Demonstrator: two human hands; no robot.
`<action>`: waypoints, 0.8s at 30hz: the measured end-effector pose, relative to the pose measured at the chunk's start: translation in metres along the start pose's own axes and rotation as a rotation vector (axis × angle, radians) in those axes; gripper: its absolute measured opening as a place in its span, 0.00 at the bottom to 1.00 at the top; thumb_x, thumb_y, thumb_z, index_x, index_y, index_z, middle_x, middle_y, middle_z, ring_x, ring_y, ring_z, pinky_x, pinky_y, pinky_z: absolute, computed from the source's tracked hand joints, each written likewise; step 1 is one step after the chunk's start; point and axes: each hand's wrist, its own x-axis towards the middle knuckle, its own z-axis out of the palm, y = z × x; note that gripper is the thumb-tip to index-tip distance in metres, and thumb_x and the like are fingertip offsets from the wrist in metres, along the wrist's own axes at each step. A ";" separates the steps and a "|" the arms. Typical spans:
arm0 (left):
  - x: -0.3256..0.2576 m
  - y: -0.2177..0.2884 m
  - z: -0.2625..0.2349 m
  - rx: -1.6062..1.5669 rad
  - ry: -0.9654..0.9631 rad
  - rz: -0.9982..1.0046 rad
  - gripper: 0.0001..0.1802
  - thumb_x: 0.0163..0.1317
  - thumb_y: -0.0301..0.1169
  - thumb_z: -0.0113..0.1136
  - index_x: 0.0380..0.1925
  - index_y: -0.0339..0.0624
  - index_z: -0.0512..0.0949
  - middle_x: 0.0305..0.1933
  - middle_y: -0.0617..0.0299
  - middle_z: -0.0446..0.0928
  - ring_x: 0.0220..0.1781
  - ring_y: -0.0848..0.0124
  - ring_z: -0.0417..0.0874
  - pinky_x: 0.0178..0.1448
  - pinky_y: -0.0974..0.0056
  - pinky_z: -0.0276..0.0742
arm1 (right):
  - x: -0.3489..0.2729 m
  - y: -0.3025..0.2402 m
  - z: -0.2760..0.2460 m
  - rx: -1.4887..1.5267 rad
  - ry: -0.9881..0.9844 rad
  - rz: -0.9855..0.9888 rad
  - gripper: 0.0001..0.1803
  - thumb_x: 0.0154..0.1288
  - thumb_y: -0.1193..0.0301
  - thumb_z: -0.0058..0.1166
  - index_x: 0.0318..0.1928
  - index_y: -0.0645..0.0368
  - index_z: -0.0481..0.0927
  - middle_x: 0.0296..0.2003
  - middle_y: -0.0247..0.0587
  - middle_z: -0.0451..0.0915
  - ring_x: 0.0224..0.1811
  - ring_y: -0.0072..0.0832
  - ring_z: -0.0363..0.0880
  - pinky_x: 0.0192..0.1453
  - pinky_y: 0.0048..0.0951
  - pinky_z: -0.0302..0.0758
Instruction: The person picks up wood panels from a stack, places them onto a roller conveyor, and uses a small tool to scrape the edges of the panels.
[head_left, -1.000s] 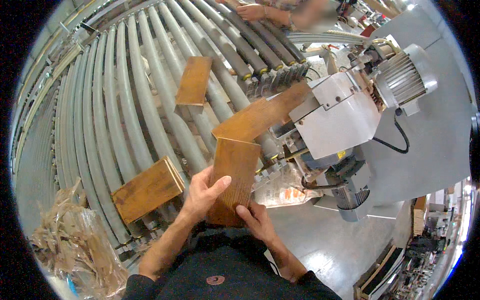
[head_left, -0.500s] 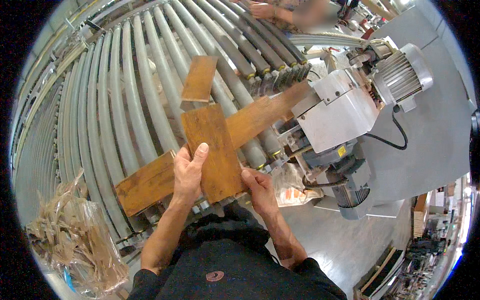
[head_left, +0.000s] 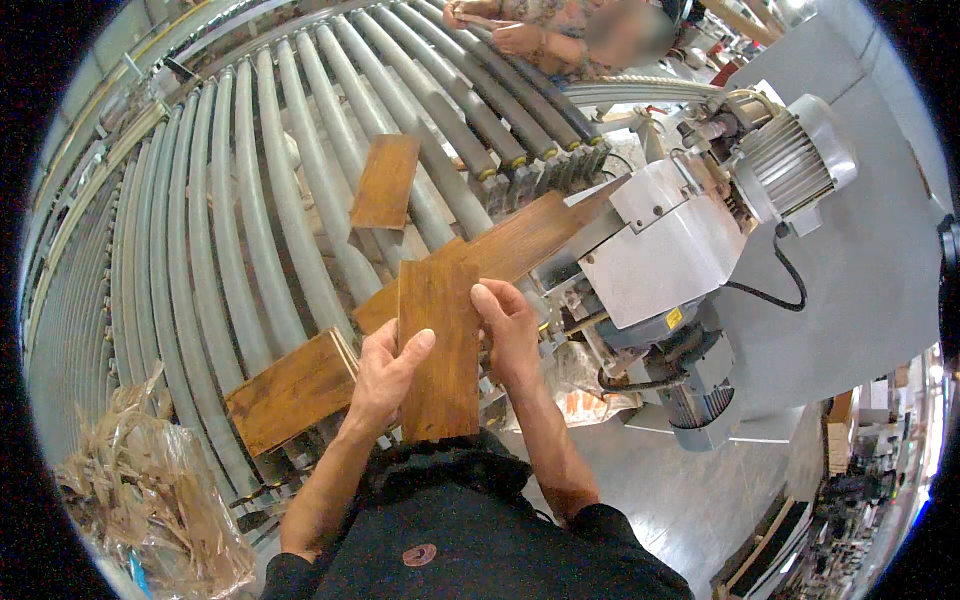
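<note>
In the head view, the left hand (head_left: 385,375) is holding a flat, rectangular wooden plank (head_left: 440,350) by its left edge, the thumb lying across the brown, visibly grained face. The right hand (head_left: 508,330) is keeping a narrow grip on the plank's right edge, near the upper corner. The plank is sitting between both hands, in front of the dark shirt (head_left: 420,520), above the roller conveyor (head_left: 270,200) of smooth, grey, cylindrical rollers. A small stack of similar boards (head_left: 290,395) is resting on the rollers to the left; a single short board (head_left: 387,182) is lying farther off. Longer boards (head_left: 515,240) are reaching toward a boxy, pale metal machine (head_left: 665,240) bearing a finned, rounded motor (head_left: 795,165). Crinkled, translucent plastic film (head_left: 155,480) is bunching at lower left.
</note>
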 end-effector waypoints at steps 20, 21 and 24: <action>0.114 0.080 -0.077 0.503 -0.103 -0.105 0.21 0.64 0.40 0.69 0.48 0.34 0.82 0.41 0.62 0.84 0.41 0.75 0.82 0.49 0.64 0.79 | 0.012 0.033 -0.006 -0.502 0.060 0.037 0.37 0.66 0.59 0.66 0.65 0.68 0.64 0.29 0.51 0.87 0.26 0.30 0.86 0.34 0.31 0.80; 0.122 0.075 -0.087 0.517 -0.126 -0.125 0.22 0.65 0.41 0.68 0.50 0.34 0.81 0.44 0.62 0.83 0.44 0.73 0.82 0.51 0.63 0.78 | 0.018 0.036 -0.002 -0.539 0.074 0.014 0.42 0.65 0.59 0.66 0.68 0.70 0.60 0.30 0.53 0.87 0.28 0.33 0.87 0.38 0.32 0.80; 0.138 0.060 -0.092 0.489 -0.132 -0.171 0.24 0.66 0.42 0.67 0.51 0.33 0.80 0.46 0.61 0.83 0.47 0.72 0.82 0.52 0.62 0.78 | 0.029 0.037 0.020 -0.451 0.219 -0.081 0.45 0.65 0.58 0.67 0.70 0.70 0.57 0.30 0.52 0.87 0.30 0.35 0.87 0.39 0.32 0.80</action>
